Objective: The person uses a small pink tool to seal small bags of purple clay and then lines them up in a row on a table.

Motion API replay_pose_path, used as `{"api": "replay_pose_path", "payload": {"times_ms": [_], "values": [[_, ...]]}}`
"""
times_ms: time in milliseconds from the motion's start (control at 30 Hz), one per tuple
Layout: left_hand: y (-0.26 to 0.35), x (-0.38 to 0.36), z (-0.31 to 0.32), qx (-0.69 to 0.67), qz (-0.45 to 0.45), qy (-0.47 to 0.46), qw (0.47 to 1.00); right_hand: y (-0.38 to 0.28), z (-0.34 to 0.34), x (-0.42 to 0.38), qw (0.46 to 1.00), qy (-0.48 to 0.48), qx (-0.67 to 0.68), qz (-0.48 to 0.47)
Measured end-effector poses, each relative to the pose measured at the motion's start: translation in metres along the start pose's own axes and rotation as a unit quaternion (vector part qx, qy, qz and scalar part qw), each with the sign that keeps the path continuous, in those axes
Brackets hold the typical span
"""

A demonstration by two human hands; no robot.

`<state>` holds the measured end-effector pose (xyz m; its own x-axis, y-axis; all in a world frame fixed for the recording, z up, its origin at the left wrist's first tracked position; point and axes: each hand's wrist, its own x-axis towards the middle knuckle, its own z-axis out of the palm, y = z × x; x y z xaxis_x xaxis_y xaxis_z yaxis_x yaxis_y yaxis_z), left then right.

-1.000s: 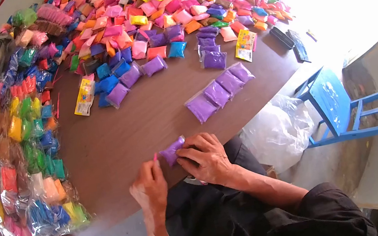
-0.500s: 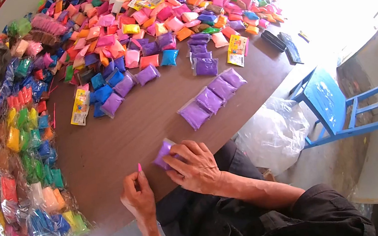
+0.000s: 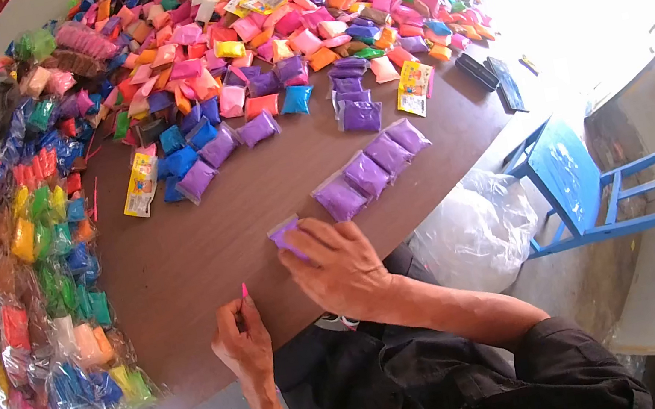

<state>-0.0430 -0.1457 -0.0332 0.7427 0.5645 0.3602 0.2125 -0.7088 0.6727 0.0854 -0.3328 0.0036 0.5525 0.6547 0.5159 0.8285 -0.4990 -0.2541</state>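
Note:
Near the table's front edge, my left hand (image 3: 242, 340) is closed around a thin pink plastic stick (image 3: 245, 290) whose pointed tip shows above the thumb. My right hand (image 3: 340, 270) grips a small purple packet (image 3: 285, 232) from above; the fingers hide much of it. Just beyond that hand lies a slanting row of several purple packets (image 3: 339, 198) in clear wrap, set edge to edge. More purple packets (image 3: 361, 117) lie overlapping farther back, beside a yellow printed card (image 3: 414, 89).
A large heap of colourful packets (image 3: 191, 63) covers the back of the table (image 3: 183, 272). Bundles of wrapped packets (image 3: 55, 285) line the left edge. Another printed card (image 3: 140, 184) lies at left. A blue chair (image 3: 569, 173) and clear plastic bag (image 3: 469, 220) stand at right.
My right hand has moved away from me and slightly right, taking the purple packet with it toward the row. My left hand stays nearly in place with the pink stick.

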Motion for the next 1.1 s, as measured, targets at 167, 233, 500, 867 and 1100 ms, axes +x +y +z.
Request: {"api": "replay_pose_path", "payload": {"times_ms": [167, 233, 500, 867, 1100], "values": [[-0.001, 0.001, 0.0, 0.008, 0.018, 0.007, 1.0, 0.0, 0.015, -0.011, 0.997, -0.069, -0.016, -0.037], [-0.001, -0.001, 0.001, 0.009, 0.018, 0.012, 1.0, 0.008, 0.007, -0.013, 0.996, -0.085, -0.026, -0.032], [0.0, -0.001, 0.001, 0.002, -0.015, 0.002, 1.0, 0.028, -0.001, -0.011, 0.994, -0.061, -0.077, -0.037], [0.001, -0.002, 0.003, 0.019, -0.012, 0.021, 1.0, 0.039, 0.001, -0.009, 0.996, -0.069, -0.037, -0.034], [0.006, 0.003, 0.0, -0.018, 0.006, 0.03, 0.999, 0.027, 0.008, 0.059, 0.993, -0.071, 0.072, -0.058]]}}
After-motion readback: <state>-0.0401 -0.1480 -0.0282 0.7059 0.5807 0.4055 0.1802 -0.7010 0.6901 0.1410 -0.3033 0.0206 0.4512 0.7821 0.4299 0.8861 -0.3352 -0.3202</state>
